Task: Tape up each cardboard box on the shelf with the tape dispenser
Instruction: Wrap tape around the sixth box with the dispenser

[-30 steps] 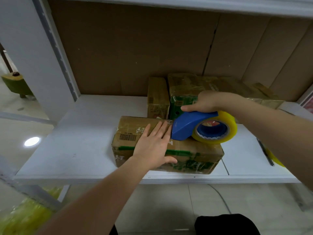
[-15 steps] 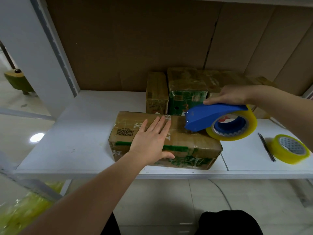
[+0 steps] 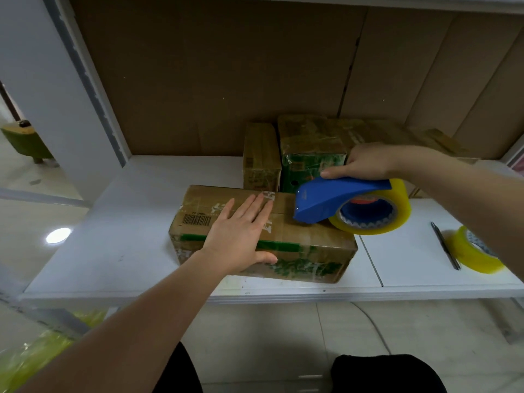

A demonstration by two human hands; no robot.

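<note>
The left hand (image 3: 241,236) lies flat, fingers straight, on the brown cardboard box (image 3: 309,245) at the shelf's front. The right hand (image 3: 365,163) grips the blue tape dispenser (image 3: 334,198), nose on the lid just beyond the left fingertips. This strip looks partly laid; whether the boxes behind (image 3: 312,143) need taping, I cannot tell.

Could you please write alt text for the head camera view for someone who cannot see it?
A person's left hand presses flat on a cardboard box on a white shelf while the right hand holds a blue tape dispenser on its top.
</note>
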